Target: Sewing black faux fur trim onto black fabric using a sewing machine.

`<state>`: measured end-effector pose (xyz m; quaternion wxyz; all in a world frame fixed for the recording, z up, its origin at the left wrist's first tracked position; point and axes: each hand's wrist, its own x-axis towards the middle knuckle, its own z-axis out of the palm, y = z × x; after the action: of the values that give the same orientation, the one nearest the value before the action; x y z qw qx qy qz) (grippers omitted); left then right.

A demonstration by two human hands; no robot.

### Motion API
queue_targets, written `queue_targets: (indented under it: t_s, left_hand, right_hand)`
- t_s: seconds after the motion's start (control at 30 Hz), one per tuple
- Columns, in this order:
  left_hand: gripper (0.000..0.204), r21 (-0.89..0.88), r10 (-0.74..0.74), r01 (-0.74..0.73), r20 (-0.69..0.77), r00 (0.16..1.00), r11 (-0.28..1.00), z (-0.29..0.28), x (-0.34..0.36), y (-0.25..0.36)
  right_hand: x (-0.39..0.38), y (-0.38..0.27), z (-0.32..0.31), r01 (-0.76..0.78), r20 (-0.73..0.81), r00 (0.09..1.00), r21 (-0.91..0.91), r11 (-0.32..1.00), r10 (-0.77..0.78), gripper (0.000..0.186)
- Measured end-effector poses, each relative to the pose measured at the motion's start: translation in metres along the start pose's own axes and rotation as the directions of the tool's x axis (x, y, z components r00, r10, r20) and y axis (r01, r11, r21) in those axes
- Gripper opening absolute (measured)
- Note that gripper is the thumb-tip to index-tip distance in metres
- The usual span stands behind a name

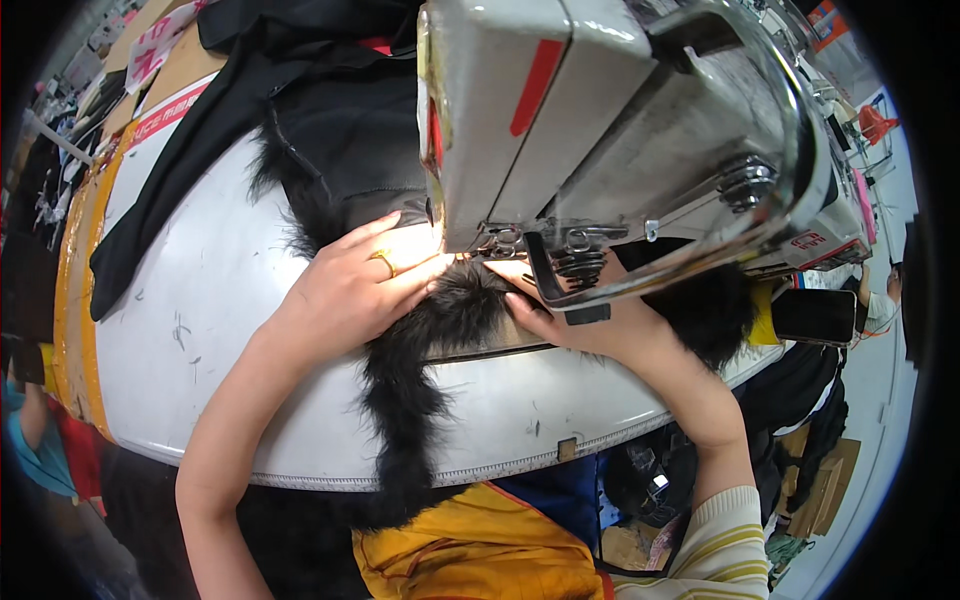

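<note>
A grey-white sewing machine (500, 120) stands over black cloth (350, 130) edged with a shaggy black fur trim (405, 390). My left hand (365, 285), a yellow ring on one finger, lies with fingers stretched flat over the cloth and trim, its fingertips by the lit needle area. On the other side, my right hand (600, 325) has its thumb and a finger at the trim's edge close to the needle area. The machine's head and guard hide part of that hand. From between my hands the trim runs down over the table's front edge.
The white sewing table (190, 330) has a measuring tape along its front edge and orange tape at its left. A dark phone (815, 316) lies right of the machine. Mustard-yellow cloth (480, 550) covers my lap. Another person's arm (33, 415) shows at far left.
</note>
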<state>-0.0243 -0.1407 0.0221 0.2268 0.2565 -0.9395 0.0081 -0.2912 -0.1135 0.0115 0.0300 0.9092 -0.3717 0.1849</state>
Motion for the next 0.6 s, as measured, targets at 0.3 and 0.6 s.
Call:
queue_targets:
  t_s: [0.3, 0.6]
  left_hand:
    - [0.023, -0.18, -0.01, 0.018, 0.042, 0.999, 0.984, -0.006, 0.002, -0.003]
    - [0.044, -0.123, -0.214, 0.248, 0.238, 0.947, 0.961, -0.018, -0.007, 0.062]
  right_hand:
    - [0.005, -0.003, -0.016, -0.138, 0.064, 0.99, 0.159, 0.978, 0.129, 0.019]
    - [-0.013, -0.022, -0.034, -0.009, 0.264, 0.963, -0.144, 0.99, 0.048, 0.062]
